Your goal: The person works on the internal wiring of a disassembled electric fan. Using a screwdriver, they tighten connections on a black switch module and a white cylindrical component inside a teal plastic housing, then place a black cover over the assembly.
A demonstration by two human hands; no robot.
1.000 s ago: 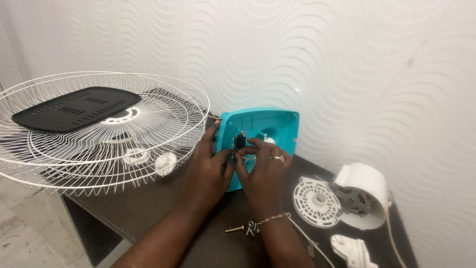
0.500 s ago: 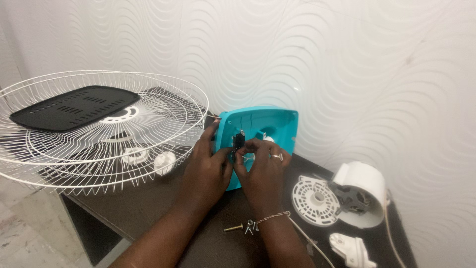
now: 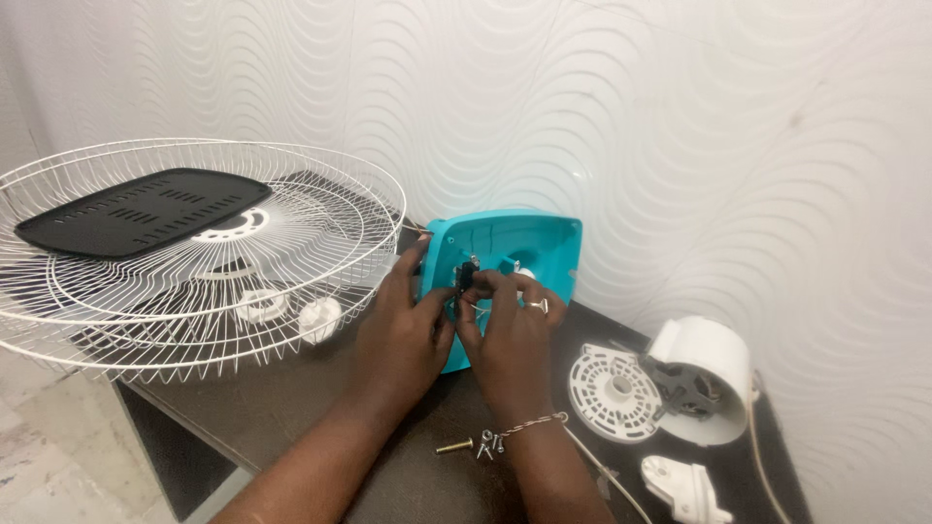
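- A turquoise square plastic fan housing (image 3: 524,254) stands tilted, open side toward the camera, on a dark worktop (image 3: 282,408) against a white wavy wall.
- Both hands meet inside it: the left hand (image 3: 398,335) and the right hand (image 3: 510,340) pinch a small black part with wires (image 3: 466,277).
- Two white wire fan guards (image 3: 194,262), stacked, cradle a black slotted plastic panel (image 3: 146,211).
- Loose screws (image 3: 476,446) lie near the right wrist.
- A white motor casing (image 3: 704,374) and a white round vented cover (image 3: 614,393) sit to the right.
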